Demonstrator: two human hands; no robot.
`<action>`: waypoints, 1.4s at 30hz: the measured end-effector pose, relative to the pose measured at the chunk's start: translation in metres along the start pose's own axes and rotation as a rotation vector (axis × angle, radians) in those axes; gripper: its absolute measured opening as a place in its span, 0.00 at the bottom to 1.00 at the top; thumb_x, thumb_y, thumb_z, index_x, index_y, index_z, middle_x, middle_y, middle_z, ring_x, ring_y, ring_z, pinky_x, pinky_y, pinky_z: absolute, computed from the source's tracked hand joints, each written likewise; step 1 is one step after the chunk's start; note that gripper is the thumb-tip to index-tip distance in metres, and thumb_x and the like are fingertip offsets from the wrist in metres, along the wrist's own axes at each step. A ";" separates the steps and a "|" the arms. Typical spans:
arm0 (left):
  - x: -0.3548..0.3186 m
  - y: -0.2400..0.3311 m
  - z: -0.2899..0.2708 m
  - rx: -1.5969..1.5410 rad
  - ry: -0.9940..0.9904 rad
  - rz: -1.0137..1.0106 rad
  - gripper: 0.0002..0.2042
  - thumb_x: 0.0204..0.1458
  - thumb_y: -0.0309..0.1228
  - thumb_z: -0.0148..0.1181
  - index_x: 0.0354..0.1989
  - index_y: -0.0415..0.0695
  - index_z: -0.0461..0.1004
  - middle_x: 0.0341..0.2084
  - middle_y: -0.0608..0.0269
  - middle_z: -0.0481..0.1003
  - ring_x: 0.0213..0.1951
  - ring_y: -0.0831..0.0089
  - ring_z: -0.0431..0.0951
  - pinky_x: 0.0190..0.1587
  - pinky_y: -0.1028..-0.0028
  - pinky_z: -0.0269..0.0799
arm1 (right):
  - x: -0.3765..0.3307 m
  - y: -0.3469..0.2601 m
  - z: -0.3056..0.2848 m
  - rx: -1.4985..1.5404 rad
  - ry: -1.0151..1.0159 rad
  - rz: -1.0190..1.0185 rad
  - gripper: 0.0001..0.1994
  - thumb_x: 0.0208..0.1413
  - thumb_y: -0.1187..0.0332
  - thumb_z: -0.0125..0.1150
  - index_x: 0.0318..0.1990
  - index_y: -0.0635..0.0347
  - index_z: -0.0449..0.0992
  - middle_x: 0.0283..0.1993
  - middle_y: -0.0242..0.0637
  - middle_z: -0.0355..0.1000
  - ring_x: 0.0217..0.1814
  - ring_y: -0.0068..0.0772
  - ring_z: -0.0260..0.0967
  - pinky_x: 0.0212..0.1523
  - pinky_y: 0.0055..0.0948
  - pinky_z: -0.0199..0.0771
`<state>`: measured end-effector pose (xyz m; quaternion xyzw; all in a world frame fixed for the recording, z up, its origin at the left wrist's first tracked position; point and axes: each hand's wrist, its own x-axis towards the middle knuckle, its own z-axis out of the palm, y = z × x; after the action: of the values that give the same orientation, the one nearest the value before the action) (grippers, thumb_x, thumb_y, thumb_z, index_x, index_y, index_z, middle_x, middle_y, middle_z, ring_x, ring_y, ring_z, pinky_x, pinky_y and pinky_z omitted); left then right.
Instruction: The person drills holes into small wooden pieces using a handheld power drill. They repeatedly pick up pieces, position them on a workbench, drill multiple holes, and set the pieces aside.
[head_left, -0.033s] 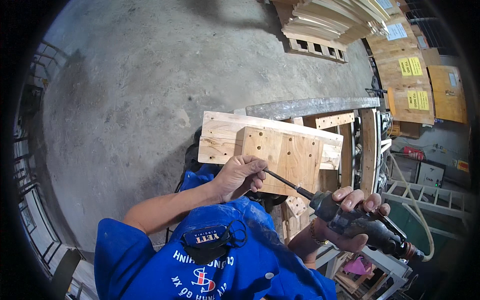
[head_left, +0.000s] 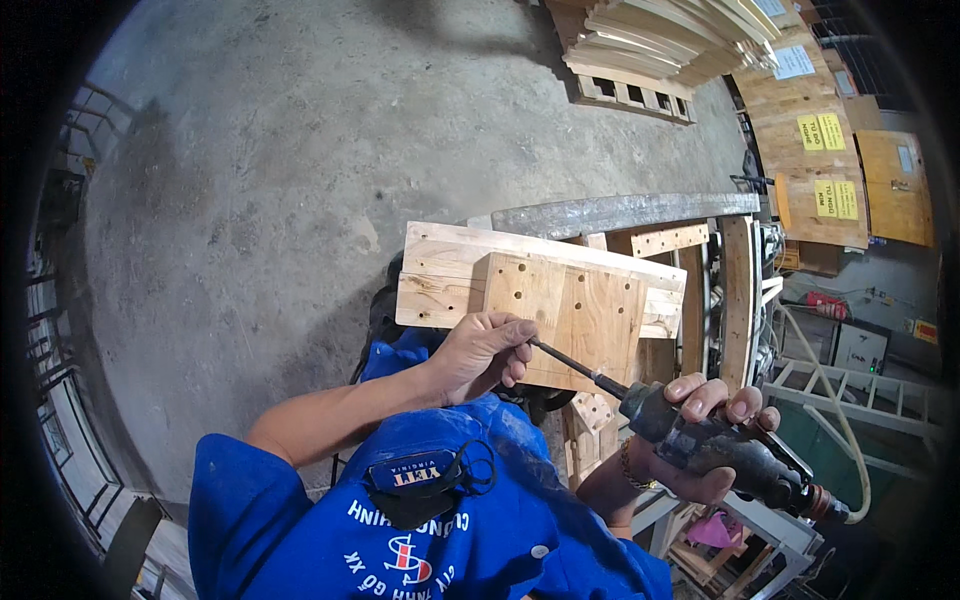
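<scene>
My right hand (head_left: pixel 705 440) is wrapped round the dark body of an air screwdriver (head_left: pixel 745 462), which lies slantwise with its tip toward the left. From its nose runs a long thin driver bit (head_left: pixel 570 362). The fingers of my left hand (head_left: pixel 485 350) pinch the far end of that bit; whether a screw sits there is hidden by the fingertips. Just beyond my hands is a light wooden panel (head_left: pixel 565 315) with several drilled holes. It lies over a longer wooden board (head_left: pixel 435 270), and the bit passes above its near part.
Behind the boards runs a grey beam (head_left: pixel 625 213) on a wooden frame. A pale hose (head_left: pixel 845 440) trails from the tool's rear. Stacked wood strips (head_left: pixel 660 45) rest on a pallet at the far right, near plywood cabinets (head_left: pixel 815 130). Concrete floor (head_left: pixel 270 170) stretches away at left.
</scene>
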<state>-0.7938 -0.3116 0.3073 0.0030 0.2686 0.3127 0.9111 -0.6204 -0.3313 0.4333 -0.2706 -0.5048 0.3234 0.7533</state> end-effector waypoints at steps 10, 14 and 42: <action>-0.002 0.016 0.011 0.129 0.040 -0.182 0.16 0.58 0.42 0.49 0.34 0.39 0.71 0.16 0.65 0.70 0.16 0.78 0.70 0.15 0.80 0.62 | 0.022 0.032 0.016 -0.109 -0.117 0.068 0.33 0.46 0.59 0.66 0.55 0.60 0.54 0.40 0.42 0.59 0.34 0.45 0.70 0.34 0.46 0.75; -0.010 0.034 -0.027 0.376 0.131 0.206 0.13 0.59 0.36 0.46 0.35 0.37 0.71 0.14 0.66 0.68 0.14 0.81 0.66 0.15 0.81 0.56 | 0.025 0.048 0.022 -0.152 -0.199 0.092 0.32 0.46 0.63 0.65 0.56 0.59 0.54 0.40 0.44 0.60 0.34 0.47 0.71 0.33 0.44 0.78; 0.024 0.059 -0.111 0.711 0.647 0.642 0.26 0.58 0.49 0.44 0.32 0.34 0.77 0.25 0.58 0.77 0.28 0.79 0.72 0.32 0.77 0.67 | 0.021 0.073 0.029 -0.304 -0.434 0.256 0.29 0.45 0.63 0.66 0.53 0.57 0.56 0.39 0.42 0.61 0.32 0.45 0.71 0.29 0.38 0.77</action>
<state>-0.8654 -0.2686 0.2108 0.2944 0.6079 0.4489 0.5850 -0.6572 -0.2656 0.4018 -0.3660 -0.6586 0.3868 0.5317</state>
